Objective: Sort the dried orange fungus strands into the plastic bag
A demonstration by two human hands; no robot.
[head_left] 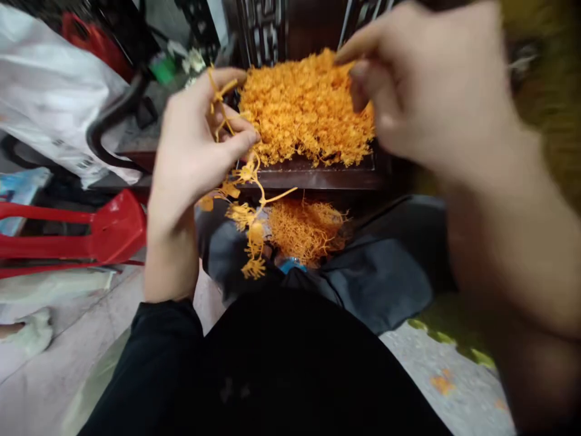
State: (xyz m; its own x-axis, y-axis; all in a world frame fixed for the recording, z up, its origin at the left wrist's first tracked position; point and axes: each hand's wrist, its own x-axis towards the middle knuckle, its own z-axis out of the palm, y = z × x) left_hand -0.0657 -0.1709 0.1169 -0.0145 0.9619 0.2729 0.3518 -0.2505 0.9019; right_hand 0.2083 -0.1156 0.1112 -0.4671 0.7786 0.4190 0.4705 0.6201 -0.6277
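Observation:
My left hand is closed on an orange plastic flower sprig. Its thin stem passes between the fingers, and the small frilly blossoms hang below the thumb. Just right of those fingertips lies a dense, roughly rectangular mass of orange artificial flowers on a dark wooden surface. Over the upper right corner of this mass is my right hand, slightly blurred. Its index finger and thumb are drawn close together at the flowers; whatever may be between them cannot be made out.
Below the wooden edge, between the knees, sits a tangle of bare orange stems. A red plastic stool lies at left, under a white sack and a dark curved armrest. Orange scraps dot the floor at lower right.

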